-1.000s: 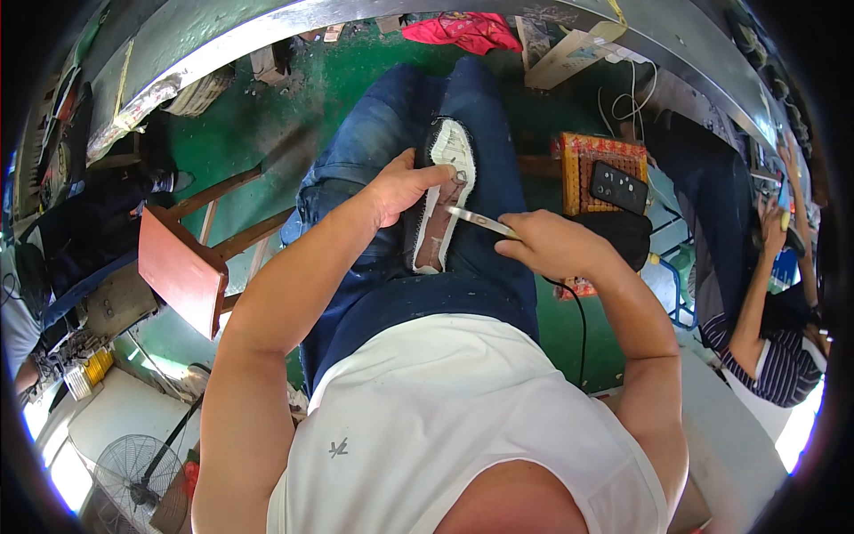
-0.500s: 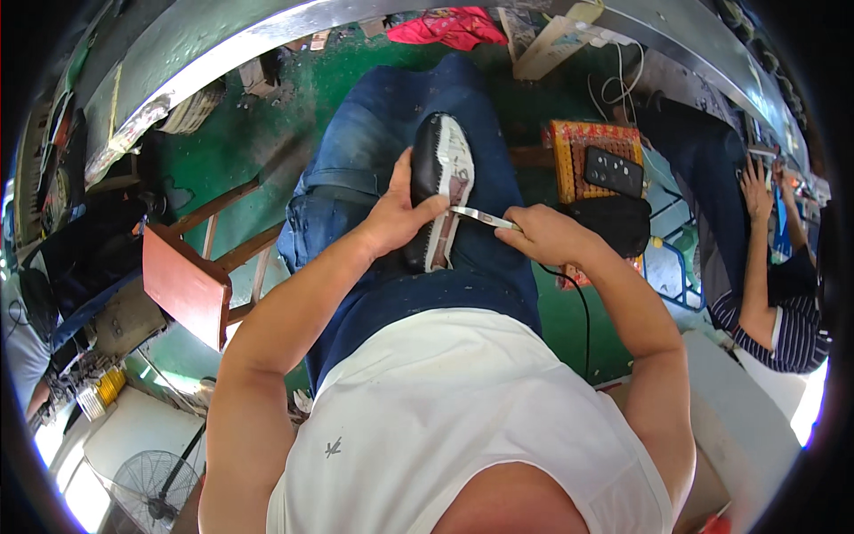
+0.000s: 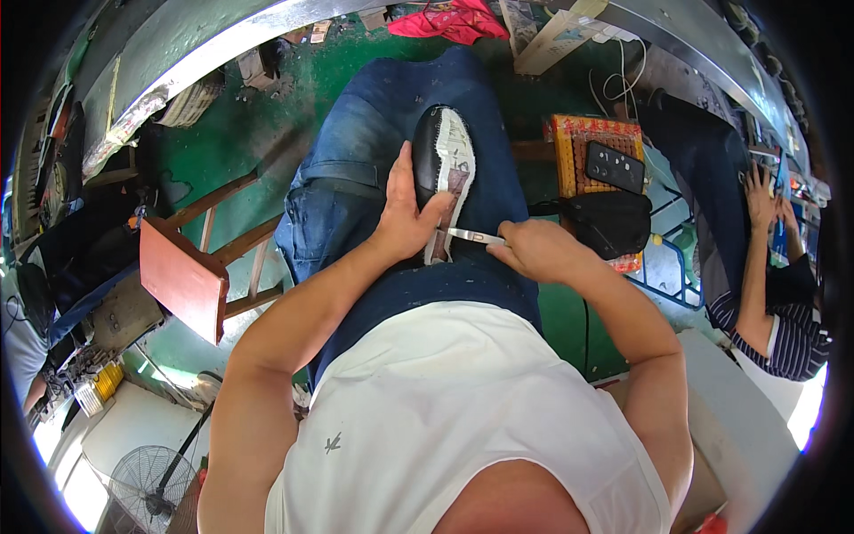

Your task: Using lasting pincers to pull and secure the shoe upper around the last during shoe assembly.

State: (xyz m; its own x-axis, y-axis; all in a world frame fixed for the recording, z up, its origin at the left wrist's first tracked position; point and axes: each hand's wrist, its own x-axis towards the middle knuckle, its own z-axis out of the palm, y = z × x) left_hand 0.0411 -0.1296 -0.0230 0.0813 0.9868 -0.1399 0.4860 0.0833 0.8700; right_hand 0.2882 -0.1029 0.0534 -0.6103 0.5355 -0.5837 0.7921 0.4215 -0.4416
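On my lap lies a shoe [image 3: 429,151], its toe pointing away from me and its pale, unfinished underside [image 3: 455,165] turned partly up and to the right. My left hand [image 3: 406,212] grips its left side, fingers along the black upper and thumb over the underside. In my right hand [image 3: 543,249], fingers closed, is a slim silver blade-like tool [image 3: 478,236]. The tool's tip meets the shoe's lower right edge, close below my left thumb. My fist hides the tool's handle. A black cord [image 3: 586,334] hangs below my right forearm.
To my right, a beaded seat [image 3: 574,151] carries a black phone [image 3: 616,166] and a black pouch [image 3: 609,222]. A wooden stool [image 3: 184,278] stands at left, a metal-edged bench [image 3: 267,36] crosses ahead. A co-worker's hands [image 3: 762,196] are at far right; a fan [image 3: 153,488] is lower left.
The tool and my right hand have moved down along the shoe's edge toward my body. My left hand has shifted slightly on the shoe, its thumb now angled up.
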